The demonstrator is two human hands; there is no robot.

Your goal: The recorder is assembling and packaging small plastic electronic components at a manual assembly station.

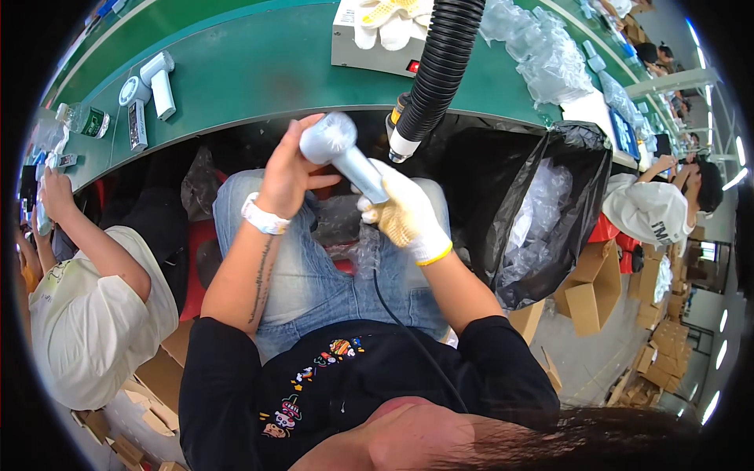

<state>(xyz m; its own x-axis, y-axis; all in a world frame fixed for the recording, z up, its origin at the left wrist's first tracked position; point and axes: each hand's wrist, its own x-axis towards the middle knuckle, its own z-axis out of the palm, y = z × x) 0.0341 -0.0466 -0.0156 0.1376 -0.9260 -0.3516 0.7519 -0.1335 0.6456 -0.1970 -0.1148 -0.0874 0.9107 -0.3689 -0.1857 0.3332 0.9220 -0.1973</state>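
The fan (343, 157) is pale blue; the glove (408, 216) is white with a yellow-edged cuff; the shirt (361, 385) is black with a multicoloured cartoon print; the jeans (294, 302) are faded blue; the table (267, 78) is green; the hose (448, 63) and bag (499, 188) are black.

The pale device (347, 160) blurs at its head — the black hose (444, 67) cut by the top edge.

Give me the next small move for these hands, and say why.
I'd probably close the bare left hand around the round head of the pale blue handheld device, to steady it: the gloved right hand grips the handle end, while the left hand is spread beside the head, with no firm hold visible there.
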